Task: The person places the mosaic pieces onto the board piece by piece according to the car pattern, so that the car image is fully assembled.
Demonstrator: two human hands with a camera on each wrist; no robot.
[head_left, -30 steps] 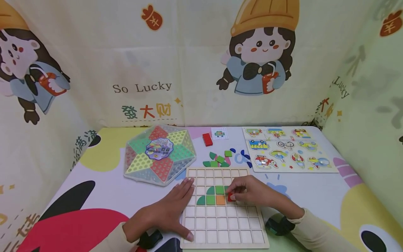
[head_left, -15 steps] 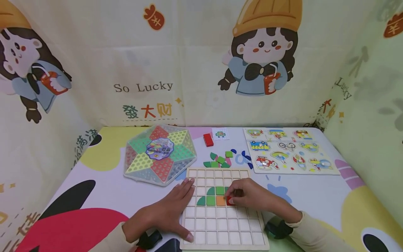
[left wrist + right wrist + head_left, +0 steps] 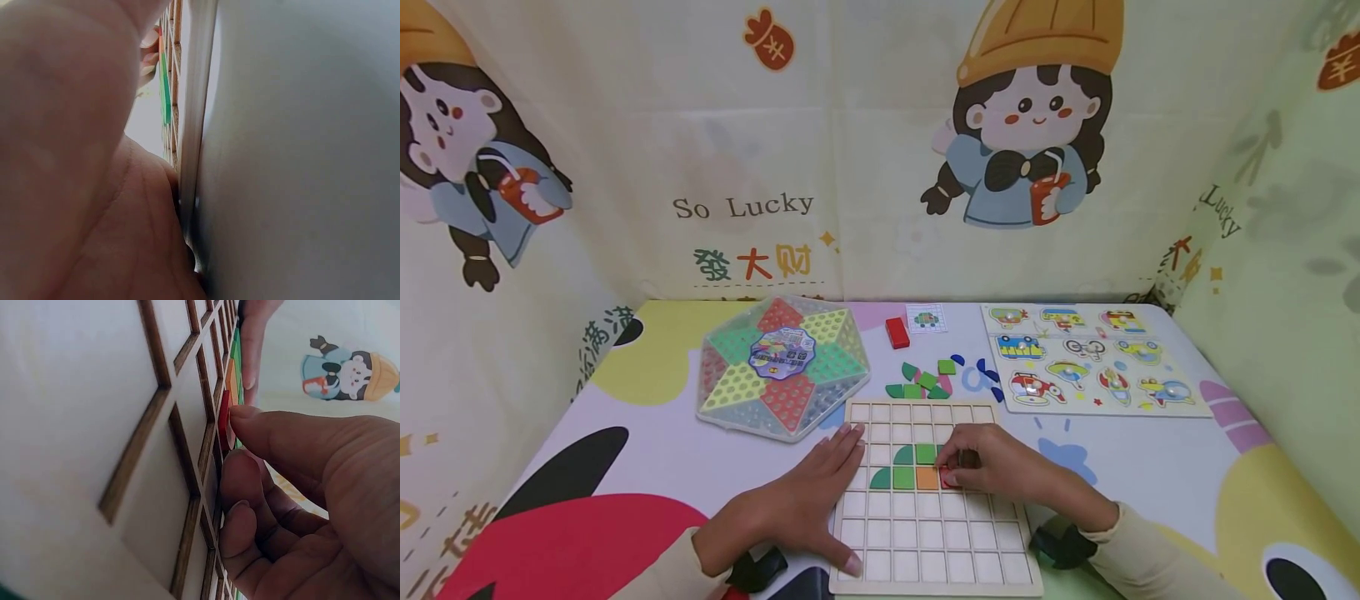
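A wooden grid board [image 3: 927, 534] lies in front of me. My left hand [image 3: 805, 497], fingers straight and spread, rests along its left edge. My right hand [image 3: 1000, 463] pinches a red square tile [image 3: 223, 420] at a cell right of the orange square tile [image 3: 927, 478]; the tile sits tilted close over the grid in the right wrist view, with the thumb on it. To the left in the same row are a green square tile [image 3: 903, 478] and a green quarter-round tile [image 3: 880, 479]. Another green square tile [image 3: 925, 454] and quarter-round tile [image 3: 903, 455] lie one row above.
Beyond the board lie loose green tiles [image 3: 927, 381] and dark blue half-round tiles [image 3: 997, 393]. Further back are a red block [image 3: 897, 333] and a picture card [image 3: 927, 318]. A hexagonal checkers box [image 3: 722, 408] stands left, a vehicle peg puzzle [image 3: 1105, 400] right.
My right hand has lowered the red tile slightly into the cell beside the orange one. The left hand stays in place on the board's edge.
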